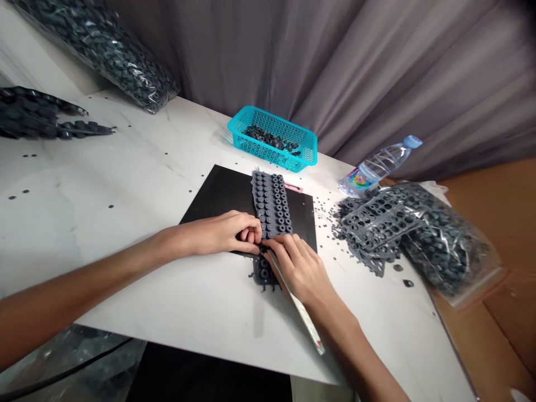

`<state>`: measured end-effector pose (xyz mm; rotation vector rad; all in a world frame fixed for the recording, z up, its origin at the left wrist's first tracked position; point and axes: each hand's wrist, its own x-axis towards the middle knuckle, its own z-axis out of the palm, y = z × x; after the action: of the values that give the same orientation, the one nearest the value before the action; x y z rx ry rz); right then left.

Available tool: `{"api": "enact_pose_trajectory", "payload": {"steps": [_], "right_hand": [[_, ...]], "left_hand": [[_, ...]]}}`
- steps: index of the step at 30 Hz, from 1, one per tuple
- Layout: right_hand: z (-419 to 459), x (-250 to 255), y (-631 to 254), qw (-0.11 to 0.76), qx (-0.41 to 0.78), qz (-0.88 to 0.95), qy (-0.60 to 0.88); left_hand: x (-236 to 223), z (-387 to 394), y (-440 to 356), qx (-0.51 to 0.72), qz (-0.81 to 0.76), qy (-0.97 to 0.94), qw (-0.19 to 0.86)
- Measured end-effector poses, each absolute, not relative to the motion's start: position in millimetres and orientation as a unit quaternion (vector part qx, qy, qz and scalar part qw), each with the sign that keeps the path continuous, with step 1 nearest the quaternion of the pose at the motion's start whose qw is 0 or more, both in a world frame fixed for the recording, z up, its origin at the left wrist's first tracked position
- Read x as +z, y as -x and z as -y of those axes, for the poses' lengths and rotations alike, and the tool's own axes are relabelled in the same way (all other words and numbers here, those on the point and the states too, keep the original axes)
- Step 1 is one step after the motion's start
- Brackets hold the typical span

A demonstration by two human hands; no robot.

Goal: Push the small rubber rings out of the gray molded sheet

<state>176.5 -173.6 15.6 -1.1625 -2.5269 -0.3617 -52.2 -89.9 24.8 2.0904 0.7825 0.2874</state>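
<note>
A dark grey sheet of moulded rubber parts (pixel 273 204), with rows of round raised knobs and rings, lies lengthwise over a black mat (pixel 228 192) and past its near edge. My left hand (pixel 238 233) is closed at the sheet's left edge, thumb and fingers pinched on it. Across from it, my right hand (pixel 297 265) grips a slim tool with a long white handle (pixel 307 324) that sticks out back toward me. The tool's tip is hidden under the fingers, close to my left thumb.
Behind the mat stands a turquoise basket (pixel 272 153) with small dark pieces. A pink cutter (pixel 293 188) lies by the sheet. At right are a water bottle (pixel 377 167), punched-out sheet scraps (pixel 372 229) and a filled plastic bag (pixel 448 245). Another bag (pixel 121 61) leans back left.
</note>
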Motion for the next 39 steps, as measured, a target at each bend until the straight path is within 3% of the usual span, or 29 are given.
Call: {"api": "enact_pose_trajectory", "payload": {"steps": [9,15,18,23,31,39], "right_hand": [[176.7,13.5,-171.1,0.187,-0.087,0.869,0.45],[164.5,23.4,-191.4,0.298,-0.07,0.757,0.577],[164.7,30.8,-203.1,0.321,0.029,0.776,0.543],[169.1,36.1,-200.6,0.283,0.12,0.847,0.433],[165.1,31.5,-194.6,0.22,0.06,0.875,0.426],[166.3,32.0,-190.1,0.218,0.012,0.881,0.419]], "left_hand": [[33.5,91.0,51.6,0.098,-0.325,-0.84,0.423],[34.8,88.8,50.5,0.08,-0.319,-0.845,0.423],[34.0,89.6,51.7,0.09,-0.314,-0.841,0.431],[32.2,91.1,51.9,0.109,-0.313,-0.838,0.433],[29.8,89.0,51.1,0.117,-0.313,-0.83,0.446],[28.0,88.5,51.1,0.12,-0.309,-0.832,0.445]]}}
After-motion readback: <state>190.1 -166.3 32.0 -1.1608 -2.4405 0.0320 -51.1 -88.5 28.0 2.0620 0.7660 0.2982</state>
